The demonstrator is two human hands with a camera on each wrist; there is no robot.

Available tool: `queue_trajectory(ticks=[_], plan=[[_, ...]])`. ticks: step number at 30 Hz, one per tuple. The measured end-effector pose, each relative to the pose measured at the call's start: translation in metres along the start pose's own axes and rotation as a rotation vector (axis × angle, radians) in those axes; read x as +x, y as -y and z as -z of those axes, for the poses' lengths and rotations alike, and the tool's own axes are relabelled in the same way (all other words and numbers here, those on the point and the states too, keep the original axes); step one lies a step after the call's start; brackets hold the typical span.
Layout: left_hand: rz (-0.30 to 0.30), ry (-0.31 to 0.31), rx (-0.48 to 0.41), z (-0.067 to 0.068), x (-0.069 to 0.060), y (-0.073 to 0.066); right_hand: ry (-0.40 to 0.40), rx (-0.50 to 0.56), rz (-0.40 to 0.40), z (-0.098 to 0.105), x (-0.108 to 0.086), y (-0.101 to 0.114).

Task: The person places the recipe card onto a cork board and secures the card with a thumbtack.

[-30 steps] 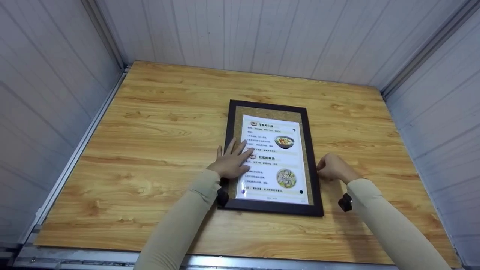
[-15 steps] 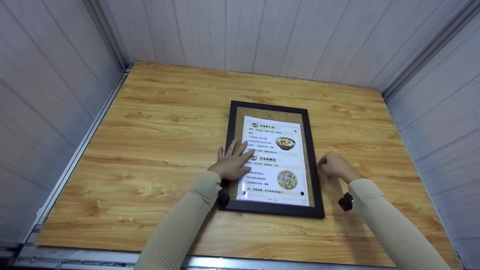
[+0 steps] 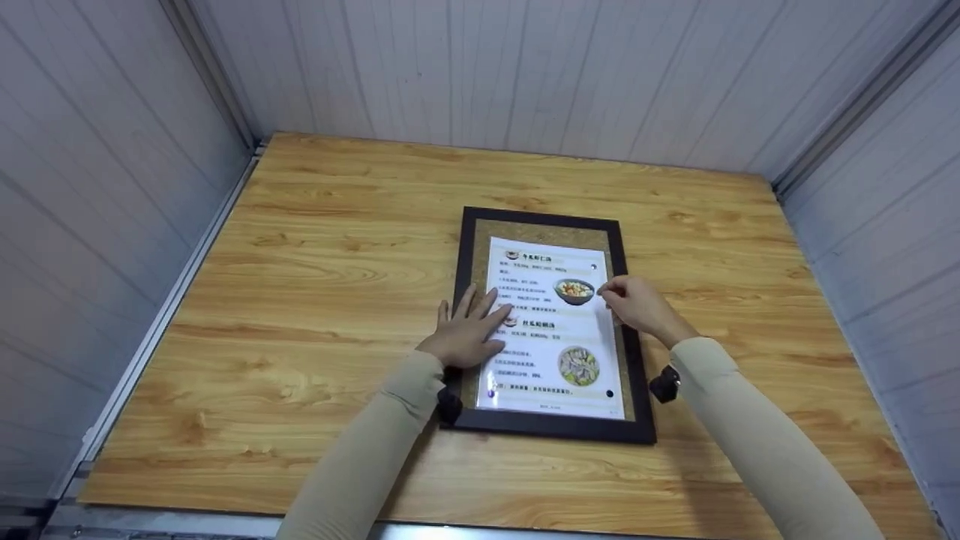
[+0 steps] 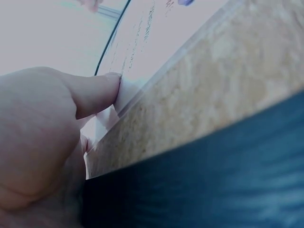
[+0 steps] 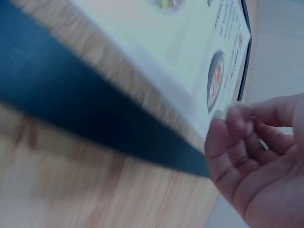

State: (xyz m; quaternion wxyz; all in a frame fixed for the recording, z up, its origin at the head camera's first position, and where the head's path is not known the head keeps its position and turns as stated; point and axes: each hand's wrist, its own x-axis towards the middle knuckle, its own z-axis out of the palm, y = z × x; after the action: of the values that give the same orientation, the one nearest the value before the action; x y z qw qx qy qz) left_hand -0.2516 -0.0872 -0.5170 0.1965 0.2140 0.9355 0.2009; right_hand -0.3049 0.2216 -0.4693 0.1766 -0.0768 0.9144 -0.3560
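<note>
A dark-framed cork board [image 3: 544, 426] lies flat on the wooden table, bearing a printed recipe sheet [image 3: 540, 360] with two food pictures. My left hand [image 3: 466, 337] rests spread over the board's left edge, its fingers on the sheet. In the left wrist view, the thumb [image 4: 97, 92] touches the paper by its edge. My right hand [image 3: 637, 304] is over the sheet's right edge, beside the upper bowl picture [image 3: 574, 292]. Its fingers are curled, with the thumb against the fingertips [image 5: 240, 118]; nothing is plainly visible between them.
On the sheet are a black round pin [image 3: 609, 394] at lower right, a purple one [image 3: 491, 394] at lower left and a small dark-and-white spot [image 3: 593, 266] at upper right. White panel walls [image 3: 495, 75] enclose the table [image 3: 315, 300] at the back and sides.
My right hand has moved left and up from beside the frame's right edge to over the sheet. The left hand keeps its place on the board.
</note>
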Motion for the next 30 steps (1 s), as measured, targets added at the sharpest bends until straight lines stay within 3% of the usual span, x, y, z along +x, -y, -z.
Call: queue_trajectory(ticks=[6, 13, 24, 30], plan=[[-0.002, -0.010, 0.006, -0.001, -0.006, 0.001, 0.081, 0.043, 0.044, -0.013, 0.017, 0.026], [-0.002, -0.017, -0.005, -0.002, -0.008, 0.000, 0.125, 0.144, 0.012, -0.021, 0.023, 0.044], [-0.014, -0.014, -0.011, -0.008, -0.009, -0.005, 0.079, 0.120, 0.106, -0.033, 0.031, 0.042], [-0.008, -0.009, -0.008, -0.008, -0.008, -0.004, -0.017, 0.109, 0.117, -0.048, 0.047, 0.049]])
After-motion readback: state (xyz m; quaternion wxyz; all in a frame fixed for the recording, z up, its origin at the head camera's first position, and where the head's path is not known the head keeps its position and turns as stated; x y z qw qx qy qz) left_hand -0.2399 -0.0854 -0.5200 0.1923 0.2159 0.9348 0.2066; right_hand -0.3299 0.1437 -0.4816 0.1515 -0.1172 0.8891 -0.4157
